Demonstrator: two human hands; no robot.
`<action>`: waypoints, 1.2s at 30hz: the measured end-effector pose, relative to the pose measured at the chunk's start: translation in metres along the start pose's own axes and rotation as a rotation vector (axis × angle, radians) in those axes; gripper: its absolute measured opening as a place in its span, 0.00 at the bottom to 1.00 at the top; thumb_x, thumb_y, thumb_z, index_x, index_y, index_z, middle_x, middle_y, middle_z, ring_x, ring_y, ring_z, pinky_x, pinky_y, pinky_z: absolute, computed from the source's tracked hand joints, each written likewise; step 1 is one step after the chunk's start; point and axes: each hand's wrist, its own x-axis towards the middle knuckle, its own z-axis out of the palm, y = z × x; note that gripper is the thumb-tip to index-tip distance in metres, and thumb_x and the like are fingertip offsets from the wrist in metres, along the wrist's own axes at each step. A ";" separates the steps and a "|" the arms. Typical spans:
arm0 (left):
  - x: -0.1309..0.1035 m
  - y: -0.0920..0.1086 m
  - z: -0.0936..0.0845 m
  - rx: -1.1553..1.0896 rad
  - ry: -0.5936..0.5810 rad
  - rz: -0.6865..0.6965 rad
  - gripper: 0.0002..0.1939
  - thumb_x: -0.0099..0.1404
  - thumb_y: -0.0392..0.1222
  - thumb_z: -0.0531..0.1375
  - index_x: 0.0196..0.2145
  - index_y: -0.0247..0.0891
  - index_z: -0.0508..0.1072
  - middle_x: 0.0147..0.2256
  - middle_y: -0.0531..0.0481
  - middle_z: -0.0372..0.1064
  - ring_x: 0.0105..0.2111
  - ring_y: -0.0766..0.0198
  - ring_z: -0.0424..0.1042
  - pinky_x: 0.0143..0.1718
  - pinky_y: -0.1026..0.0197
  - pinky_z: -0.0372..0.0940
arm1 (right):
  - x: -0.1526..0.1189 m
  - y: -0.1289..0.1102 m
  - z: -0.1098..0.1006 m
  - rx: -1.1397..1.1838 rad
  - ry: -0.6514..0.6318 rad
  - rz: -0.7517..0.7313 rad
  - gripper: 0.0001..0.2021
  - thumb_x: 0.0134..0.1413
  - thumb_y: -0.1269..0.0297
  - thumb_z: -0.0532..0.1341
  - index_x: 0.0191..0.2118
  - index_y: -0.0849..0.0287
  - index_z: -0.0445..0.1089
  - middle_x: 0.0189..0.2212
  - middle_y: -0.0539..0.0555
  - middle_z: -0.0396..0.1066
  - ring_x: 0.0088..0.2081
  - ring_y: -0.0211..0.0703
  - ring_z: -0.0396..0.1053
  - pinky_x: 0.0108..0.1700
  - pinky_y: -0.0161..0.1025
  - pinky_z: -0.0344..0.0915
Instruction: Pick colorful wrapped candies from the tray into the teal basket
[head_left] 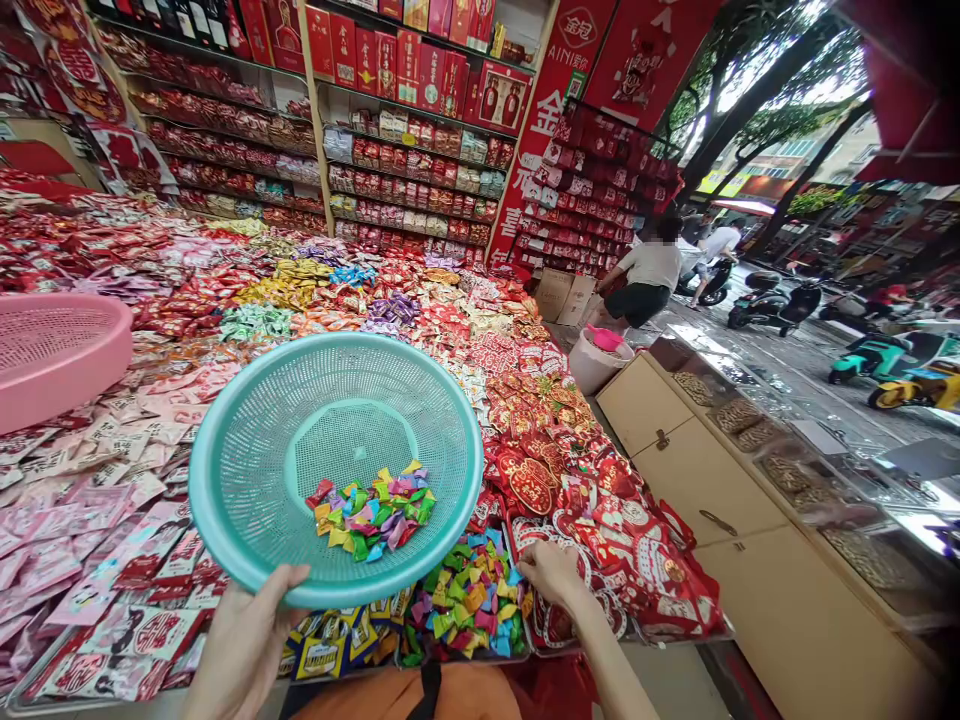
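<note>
My left hand (pixel 255 625) grips the near rim of a round teal plastic basket (pixel 225 430), thumb over the edge. Inside the basket, toward its near right side, lies a pile of small colourful wrapped candies (pixel 375 508). Just right of the basket, my right hand (pixel 551 570) is above the right edge of a tray of similar twisted candies (pixel 472 600). Its fingers are bent downward, and whether they hold anything is hidden. Yellow and dark blue packets (pixel 322 652) lie below the basket rim.
A pink basket (pixel 67 365) rests at the left on heaped packets. Red packets (pixel 622 540) fill the right side, beside a wooden cabinet (pixel 720 500). Stocked shelves (pixel 420 185) stand behind. A person (pixel 646 270) crouches near a white bucket (pixel 596 362).
</note>
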 end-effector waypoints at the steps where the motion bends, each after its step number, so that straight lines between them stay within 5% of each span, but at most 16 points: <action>1: -0.001 0.001 0.000 0.000 0.005 -0.002 0.16 0.39 0.37 0.72 0.27 0.36 0.74 0.29 0.53 0.70 0.26 0.68 0.66 0.18 0.68 0.64 | 0.000 0.000 0.000 0.010 -0.004 0.003 0.14 0.53 0.70 0.57 0.17 0.60 0.64 0.23 0.51 0.67 0.35 0.44 0.66 0.41 0.40 0.50; 23: 0.005 -0.009 -0.006 -0.011 -0.006 -0.048 0.18 0.36 0.35 0.71 0.28 0.37 0.74 0.29 0.53 0.71 0.28 0.65 0.67 0.21 0.66 0.64 | -0.008 -0.007 -0.011 0.090 0.037 -0.006 0.13 0.51 0.73 0.54 0.18 0.60 0.63 0.22 0.49 0.69 0.32 0.41 0.65 0.42 0.40 0.51; 36: -0.003 -0.003 -0.001 -0.011 0.014 -0.144 0.23 0.31 0.34 0.71 0.29 0.38 0.72 0.29 0.52 0.72 0.30 0.61 0.67 0.23 0.62 0.65 | -0.026 -0.054 -0.109 0.389 0.419 -0.325 0.16 0.59 0.54 0.55 0.26 0.56 0.70 0.26 0.50 0.67 0.33 0.43 0.63 0.40 0.40 0.53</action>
